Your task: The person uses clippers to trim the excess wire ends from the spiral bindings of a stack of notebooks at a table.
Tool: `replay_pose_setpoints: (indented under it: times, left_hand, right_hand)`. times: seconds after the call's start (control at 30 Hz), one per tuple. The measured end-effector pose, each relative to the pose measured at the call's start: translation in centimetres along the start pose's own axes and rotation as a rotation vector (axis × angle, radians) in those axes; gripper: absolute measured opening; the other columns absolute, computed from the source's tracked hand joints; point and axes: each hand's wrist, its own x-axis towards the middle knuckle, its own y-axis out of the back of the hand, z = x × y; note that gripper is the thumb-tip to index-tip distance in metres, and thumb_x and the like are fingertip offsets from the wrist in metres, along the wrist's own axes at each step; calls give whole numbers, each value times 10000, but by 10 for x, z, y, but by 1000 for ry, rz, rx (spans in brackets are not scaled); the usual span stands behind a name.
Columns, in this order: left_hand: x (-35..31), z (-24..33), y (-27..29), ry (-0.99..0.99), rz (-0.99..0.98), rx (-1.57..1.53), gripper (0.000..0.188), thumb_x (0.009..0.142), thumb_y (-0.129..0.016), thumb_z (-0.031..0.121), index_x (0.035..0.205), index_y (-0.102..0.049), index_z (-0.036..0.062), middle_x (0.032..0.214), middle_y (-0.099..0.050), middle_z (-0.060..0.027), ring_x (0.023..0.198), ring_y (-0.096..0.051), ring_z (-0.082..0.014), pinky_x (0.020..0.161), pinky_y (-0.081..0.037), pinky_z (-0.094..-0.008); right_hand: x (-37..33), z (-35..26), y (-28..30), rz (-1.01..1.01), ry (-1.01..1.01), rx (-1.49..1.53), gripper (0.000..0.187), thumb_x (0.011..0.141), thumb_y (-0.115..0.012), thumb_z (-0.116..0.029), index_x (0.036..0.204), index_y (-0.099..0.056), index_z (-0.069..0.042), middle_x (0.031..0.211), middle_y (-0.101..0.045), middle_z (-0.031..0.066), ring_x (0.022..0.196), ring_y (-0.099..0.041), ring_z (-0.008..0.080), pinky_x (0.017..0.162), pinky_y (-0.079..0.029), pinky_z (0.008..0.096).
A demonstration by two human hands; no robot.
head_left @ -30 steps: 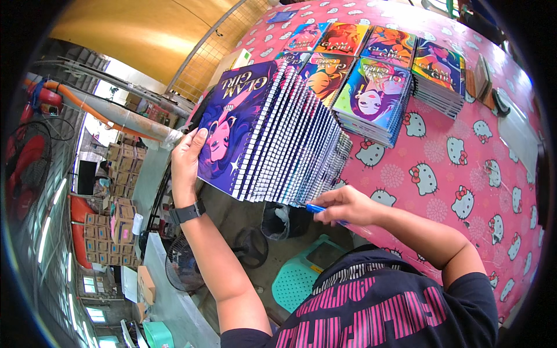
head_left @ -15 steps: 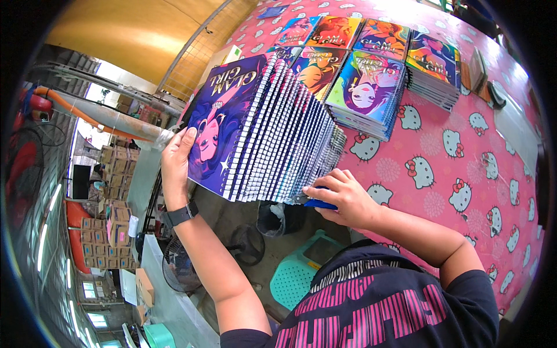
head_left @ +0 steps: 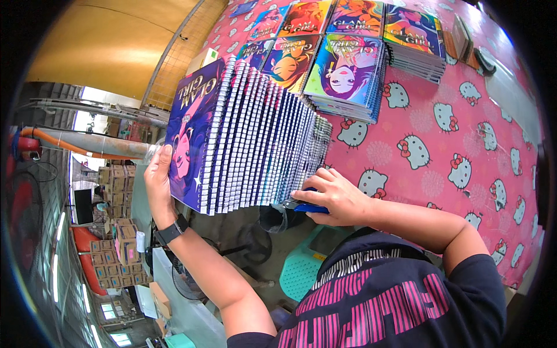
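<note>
A thick fanned row of spiral-bound notebooks stands at the table's near left edge, white-and-dark bound edges turned toward me. The front one has a purple cover with a drawn figure. My left hand, wearing a dark wristband, grips the outer side of that cover, thumb on its face and the other fingers hidden behind. My right hand is closed round a blue-handled tool with a small metal tip, at the lower corner of the bindings. Its jaws are too small to make out.
Stacks of colourful notebooks stand on the pink patterned table cover. A dark-handled object lies at the far right. Below the table edge are a dark bin, a green stool and a fan.
The view has shifted, so the table's contents sit higher and more to the left. The purple cover now looks narrower and steeper. Both hands keep their holds.
</note>
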Motion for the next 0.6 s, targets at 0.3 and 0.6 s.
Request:
replay_pose_setpoints:
  times: [0.3,0.6]
  left_hand:
    - [0,1,-1,19,-36,-88,377,950,-537,285,1132,-559,-43,1019,-642,-105,834,-629,-124,748,-509,-244]
    - [1,5,-4,17,11,-92,365,949,-540,245,1151,-546,-60,1030,-646,-126,826,-654,-151,731,-538,-268]
  right_hand:
    - [0,8,-1,41,37,18,495,651,-735,-178,1125,-610,-109,938,-560,56,898,-506,238,773,-432,382]
    - [12,10,13,-359,-499,679,342,777,-660,-196,1087,-618,-57,877,-626,63,809,-569,189,713,-470,348]
